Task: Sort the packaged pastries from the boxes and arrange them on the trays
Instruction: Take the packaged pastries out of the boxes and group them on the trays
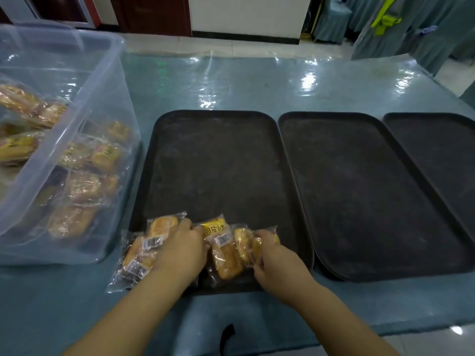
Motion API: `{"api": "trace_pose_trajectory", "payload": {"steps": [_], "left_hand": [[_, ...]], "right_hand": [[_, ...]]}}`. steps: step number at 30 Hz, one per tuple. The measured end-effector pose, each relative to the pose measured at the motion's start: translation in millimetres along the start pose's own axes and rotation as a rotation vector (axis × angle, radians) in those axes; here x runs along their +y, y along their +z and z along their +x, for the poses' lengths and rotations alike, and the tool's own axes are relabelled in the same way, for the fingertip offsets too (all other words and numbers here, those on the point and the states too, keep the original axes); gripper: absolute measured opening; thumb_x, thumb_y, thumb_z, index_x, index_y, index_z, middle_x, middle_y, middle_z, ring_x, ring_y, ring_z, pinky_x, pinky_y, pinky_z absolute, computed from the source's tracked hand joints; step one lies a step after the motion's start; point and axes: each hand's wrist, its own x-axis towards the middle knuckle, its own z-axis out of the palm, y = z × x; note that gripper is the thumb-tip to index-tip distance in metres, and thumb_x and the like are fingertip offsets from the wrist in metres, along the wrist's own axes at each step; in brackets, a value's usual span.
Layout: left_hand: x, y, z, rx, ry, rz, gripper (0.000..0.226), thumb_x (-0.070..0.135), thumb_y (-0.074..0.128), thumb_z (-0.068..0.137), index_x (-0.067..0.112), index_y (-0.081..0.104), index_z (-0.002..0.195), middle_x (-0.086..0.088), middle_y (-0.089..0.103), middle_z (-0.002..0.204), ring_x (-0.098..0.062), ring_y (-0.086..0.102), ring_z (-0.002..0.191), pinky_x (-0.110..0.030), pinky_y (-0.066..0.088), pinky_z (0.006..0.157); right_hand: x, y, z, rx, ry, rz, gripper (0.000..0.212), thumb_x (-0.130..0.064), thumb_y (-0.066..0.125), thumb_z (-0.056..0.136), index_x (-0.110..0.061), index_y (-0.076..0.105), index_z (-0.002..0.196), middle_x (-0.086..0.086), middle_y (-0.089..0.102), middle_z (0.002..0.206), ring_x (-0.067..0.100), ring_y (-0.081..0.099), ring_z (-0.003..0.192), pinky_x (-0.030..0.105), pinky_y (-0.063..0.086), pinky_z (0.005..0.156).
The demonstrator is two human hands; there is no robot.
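Several wrapped pastries (226,249) bunched at near-left corner of leftmost dark tray (221,160), a couple hanging off its left edge onto table (231,83). Left hand (182,249) pressed flat on left pkgs, not closed. Right hand (276,262) pinching rightmost pkg. Clear bin (64,80) w/ more pastries far left. Two other trays (365,191) to right.

A banquet or catering hall, it seems: a long bench (257,83) under blue cloth and clear plastic, three dark serving trays (359,191) in a row, cloth-covered chairs (331,19) beyond, tiled floor (205,44)
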Motion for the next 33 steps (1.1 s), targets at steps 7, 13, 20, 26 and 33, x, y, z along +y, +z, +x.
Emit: {"api": "trace_pose_trajectory", "payload": {"steps": [7, 13, 20, 26, 33], "left_hand": [[-6, -3, -9, 0.042, 0.015, -0.073, 0.043, 0.036, 0.059, 0.089, 0.019, 0.053, 0.128, -0.001, 0.048, 0.124, -0.018, 0.047, 0.114, -0.029, 0.044, 0.092], [-3, -36, -13, 0.111, 0.05, -0.167, 0.041, 0.039, 0.062, 0.086, 0.026, 0.055, 0.124, 0.008, 0.05, 0.114, -0.009, 0.054, 0.101, -0.027, 0.048, 0.083], [8, -123, -23, 0.331, 0.266, -0.103, 0.037, 0.046, 0.059, 0.084, 0.028, 0.059, 0.117, 0.012, 0.054, 0.102, -0.006, 0.054, 0.091, -0.029, 0.05, 0.08], [-26, -213, -42, 0.515, 0.353, 0.016, 0.039, 0.053, 0.05, 0.079, 0.028, 0.064, 0.105, 0.015, 0.054, 0.089, -0.006, 0.053, 0.077, -0.028, 0.049, 0.068], [-138, -276, -37, 0.484, 0.267, 0.155, 0.039, 0.061, 0.045, 0.078, 0.036, 0.062, 0.104, 0.018, 0.057, 0.093, -0.003, 0.055, 0.08, -0.031, 0.051, 0.07]], "right_hand": [[-4, -3, 5, -0.073, -0.048, 0.015, 0.057, -0.03, 0.063, 0.086, -0.026, 0.034, 0.135, -0.008, 0.056, 0.098, 0.014, 0.057, 0.091, 0.032, 0.05, 0.078], [-6, -39, 4, 0.023, -0.111, 0.043, 0.051, -0.04, 0.063, 0.086, -0.029, 0.045, 0.132, -0.012, 0.058, 0.101, 0.006, 0.057, 0.087, 0.026, 0.05, 0.081], [-54, -93, 12, 0.165, -0.247, 0.089, 0.038, -0.034, 0.06, 0.09, -0.028, 0.051, 0.126, -0.012, 0.057, 0.087, 0.002, 0.055, 0.079, 0.02, 0.049, 0.075], [-131, -129, 18, 0.315, -0.44, 0.061, 0.034, -0.038, 0.061, 0.088, -0.032, 0.056, 0.121, -0.013, 0.058, 0.086, 0.003, 0.057, 0.078, 0.026, 0.052, 0.076], [-250, -137, 39, 0.355, -0.614, -0.022, 0.032, -0.04, 0.061, 0.087, -0.03, 0.058, 0.117, -0.015, 0.059, 0.083, 0.003, 0.057, 0.078, 0.023, 0.05, 0.074]]}}
